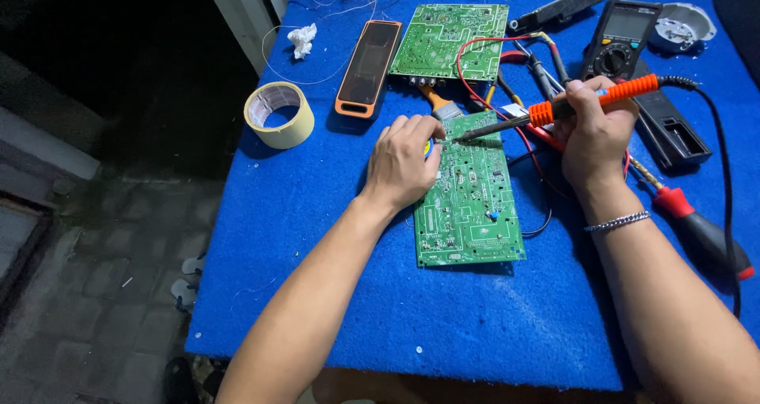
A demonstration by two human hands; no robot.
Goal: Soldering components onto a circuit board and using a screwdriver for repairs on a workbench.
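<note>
A green circuit board (471, 202) lies on the blue table cover (332, 238) in front of me. My right hand (595, 131) grips an orange-handled soldering iron (570, 105), and its tip touches the board's top left corner. My left hand (404, 163) rests on the board's left edge, fingers curled near the tip and pinching something small that I cannot make out. A silver bracelet sits on my right wrist.
A second green circuit board (447, 41) lies further back, beside an orange-rimmed black case (366, 68). A roll of masking tape (279, 115) sits at the left. A multimeter (620, 38), a red-handled screwdriver (701, 230), red wires and crumpled paper (302, 40) surround the work.
</note>
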